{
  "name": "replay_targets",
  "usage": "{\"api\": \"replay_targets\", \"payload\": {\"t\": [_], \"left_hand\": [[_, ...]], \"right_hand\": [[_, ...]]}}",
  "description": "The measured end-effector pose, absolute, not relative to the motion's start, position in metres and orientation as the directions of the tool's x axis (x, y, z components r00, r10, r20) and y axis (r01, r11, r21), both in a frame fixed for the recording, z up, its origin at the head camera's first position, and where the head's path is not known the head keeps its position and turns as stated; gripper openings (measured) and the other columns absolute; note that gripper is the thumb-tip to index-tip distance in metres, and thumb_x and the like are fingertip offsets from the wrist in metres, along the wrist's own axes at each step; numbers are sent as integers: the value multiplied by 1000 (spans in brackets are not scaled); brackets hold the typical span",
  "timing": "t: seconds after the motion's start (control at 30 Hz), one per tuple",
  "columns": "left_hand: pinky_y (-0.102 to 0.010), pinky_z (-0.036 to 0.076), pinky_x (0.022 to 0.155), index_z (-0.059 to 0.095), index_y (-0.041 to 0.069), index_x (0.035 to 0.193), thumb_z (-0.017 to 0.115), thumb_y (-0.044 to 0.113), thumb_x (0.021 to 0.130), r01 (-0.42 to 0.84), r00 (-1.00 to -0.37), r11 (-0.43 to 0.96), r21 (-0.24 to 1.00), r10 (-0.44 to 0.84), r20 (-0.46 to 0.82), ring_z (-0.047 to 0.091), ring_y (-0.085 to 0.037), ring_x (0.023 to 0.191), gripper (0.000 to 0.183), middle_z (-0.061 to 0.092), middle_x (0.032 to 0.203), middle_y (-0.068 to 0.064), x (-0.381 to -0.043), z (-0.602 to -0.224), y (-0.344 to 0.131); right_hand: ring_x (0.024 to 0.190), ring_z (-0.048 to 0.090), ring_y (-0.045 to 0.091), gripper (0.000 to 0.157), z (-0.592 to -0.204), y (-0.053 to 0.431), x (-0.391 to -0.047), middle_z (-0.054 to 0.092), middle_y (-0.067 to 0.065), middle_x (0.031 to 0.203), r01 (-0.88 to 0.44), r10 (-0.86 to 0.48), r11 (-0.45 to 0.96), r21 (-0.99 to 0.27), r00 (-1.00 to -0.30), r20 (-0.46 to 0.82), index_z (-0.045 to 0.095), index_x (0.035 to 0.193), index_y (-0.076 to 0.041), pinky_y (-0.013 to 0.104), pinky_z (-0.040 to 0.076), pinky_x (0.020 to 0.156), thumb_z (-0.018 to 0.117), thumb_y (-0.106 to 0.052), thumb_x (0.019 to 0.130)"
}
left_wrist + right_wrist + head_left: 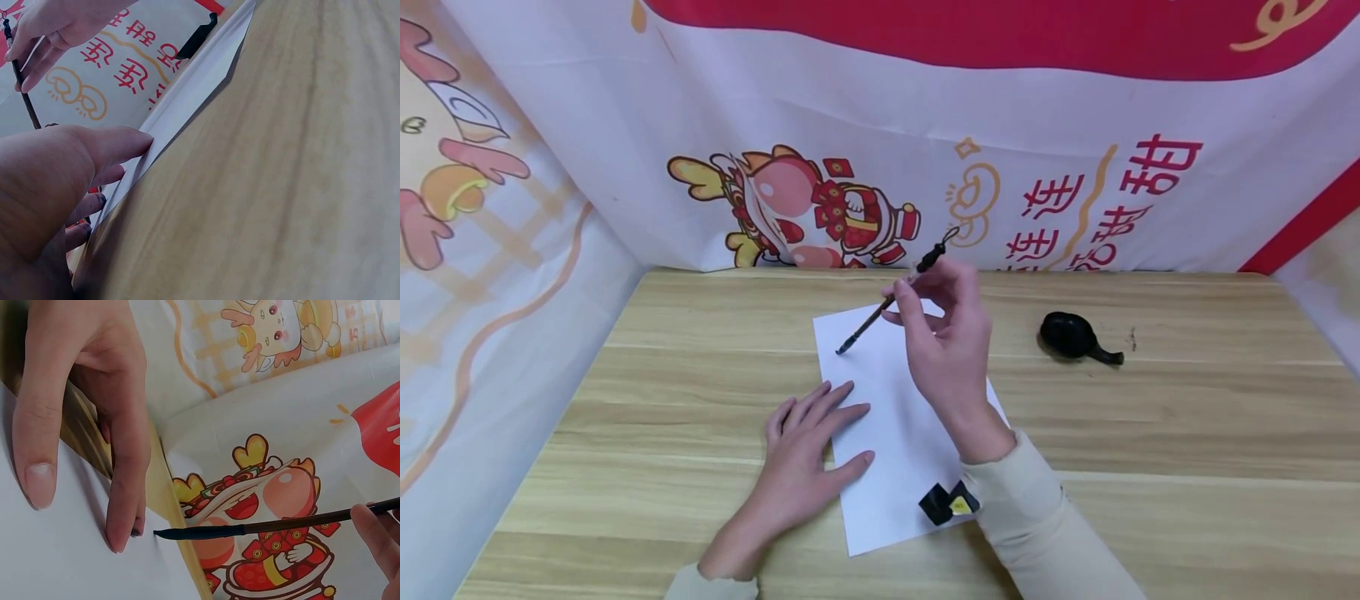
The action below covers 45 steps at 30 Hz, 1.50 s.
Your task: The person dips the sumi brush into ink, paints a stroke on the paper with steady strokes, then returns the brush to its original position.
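A writing brush (867, 323) with a dark bristle tip and a hanging loop slants over the upper left of a white paper sheet (895, 442). My right hand (951, 350) pinches its handle between thumb and fingers. In the right wrist view the brush tip (187, 533) is at the paper's surface; whether it touches I cannot tell. Spread fingers of my left hand (812, 458) rest on the sheet's left edge, and the palm lies over the table. The left wrist view shows the left thumb (122, 142) stretched along the paper.
To the right sits a black dish with a handle (1067, 335), small dark specks beside it. A black object with a yellow label (936, 505) lies on the paper's near edge, partly behind the right sleeve (1037, 517). Printed cloth (880, 108) closes off the wooden table's (1150, 517) back.
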<state>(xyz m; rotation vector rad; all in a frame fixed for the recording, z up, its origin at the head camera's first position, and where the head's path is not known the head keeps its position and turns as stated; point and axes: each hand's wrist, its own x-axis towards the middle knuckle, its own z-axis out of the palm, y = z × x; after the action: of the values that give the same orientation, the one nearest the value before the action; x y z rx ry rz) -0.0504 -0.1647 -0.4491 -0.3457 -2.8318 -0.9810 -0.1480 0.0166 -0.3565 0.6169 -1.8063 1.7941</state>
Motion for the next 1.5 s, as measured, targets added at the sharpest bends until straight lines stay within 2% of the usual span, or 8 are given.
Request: {"api": "replay_targets", "payload": {"t": [0.2, 0.73, 1.5], "left_hand": [[-68, 11, 126, 71, 23, 141, 82, 36, 90, 247, -968, 768, 591, 174, 179, 37, -35, 161, 54, 52, 167, 0, -51, -450, -165], [-68, 13, 125, 71, 23, 141, 82, 36, 91, 262, -964, 763, 591, 181, 193, 38, -36, 160, 53, 53, 166, -1, -51, -450, -166], [-67, 12, 125, 70, 23, 143, 82, 37, 92, 250, -968, 763, 596, 184, 172, 37, -35, 160, 54, 52, 167, -1, -52, -450, -166]], "right_hand": [[101, 76, 37, 27, -357, 17, -147, 66, 20, 111, -651, 21, 74, -755, -756, 654, 52, 129, 4, 29, 67, 78, 64, -4, 107], [99, 79, 25, 28, -358, 17, -145, 70, 17, 111, -683, -20, 195, -704, -721, 693, 54, 130, 0, 25, 66, 77, 67, -9, 106], [98, 79, 30, 28, -358, 15, -141, 68, 17, 109, -689, -54, 177, -703, -720, 692, 52, 131, -1, 25, 66, 77, 65, -9, 107]]}}
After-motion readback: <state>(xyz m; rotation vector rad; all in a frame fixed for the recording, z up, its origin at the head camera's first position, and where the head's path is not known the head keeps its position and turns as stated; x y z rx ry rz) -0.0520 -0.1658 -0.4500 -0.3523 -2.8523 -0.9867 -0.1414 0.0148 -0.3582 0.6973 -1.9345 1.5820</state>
